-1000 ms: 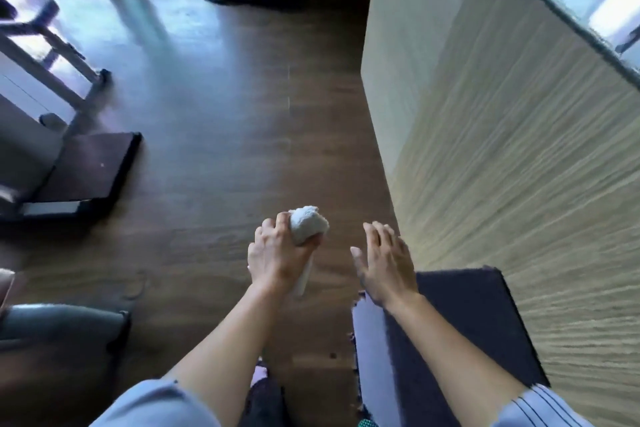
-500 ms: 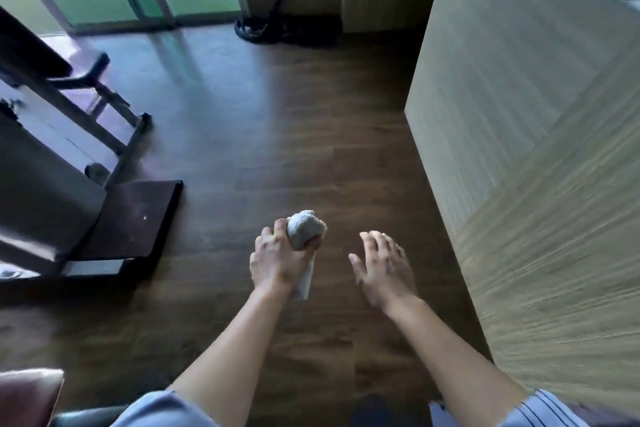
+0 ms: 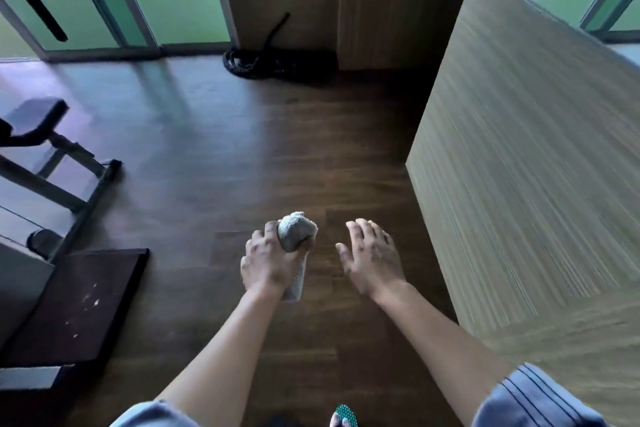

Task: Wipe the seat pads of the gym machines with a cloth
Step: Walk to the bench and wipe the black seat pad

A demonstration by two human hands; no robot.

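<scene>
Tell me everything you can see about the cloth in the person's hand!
The cloth is pale greyish white and looks like soft, fuzzy towel fabric. It is scrunched into a rounded lump that pokes out above the left hand, whose fingers curl round its middle. A short tail of it hangs out below the fist, near the wrist. It is held in the air over the dark wooden floor. Only the left hand touches it; the right hand is beside it, apart.
</scene>
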